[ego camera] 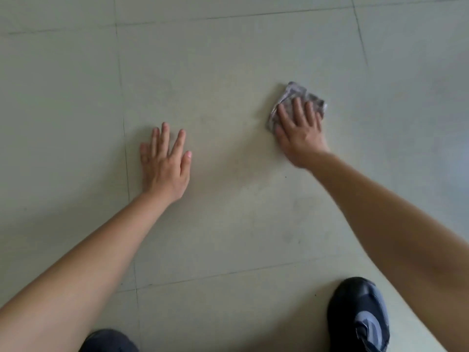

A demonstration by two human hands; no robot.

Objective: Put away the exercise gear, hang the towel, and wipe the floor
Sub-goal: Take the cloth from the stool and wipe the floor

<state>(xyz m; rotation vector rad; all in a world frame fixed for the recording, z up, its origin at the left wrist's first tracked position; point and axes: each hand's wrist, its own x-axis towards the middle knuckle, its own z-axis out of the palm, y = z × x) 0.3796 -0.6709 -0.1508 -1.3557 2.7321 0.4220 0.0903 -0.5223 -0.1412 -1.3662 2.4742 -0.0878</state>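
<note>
Head view: the left hand [165, 165] lies flat on the tiled floor [228, 59], its grip slack, fingers straight and spread. The right hand [300, 132], well apart from it, presses a crumpled grey rag [295, 90] to the floor with straight fingers laid over it, not curled round. A dark shoe [359, 316] stands below the right forearm.

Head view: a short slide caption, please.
Right hand presses a grey cloth to tiled floor; left hand open.

Crumpled grey patterned rag [297, 101], flat on pale tiled floor [228, 85], partly under a hand
</note>
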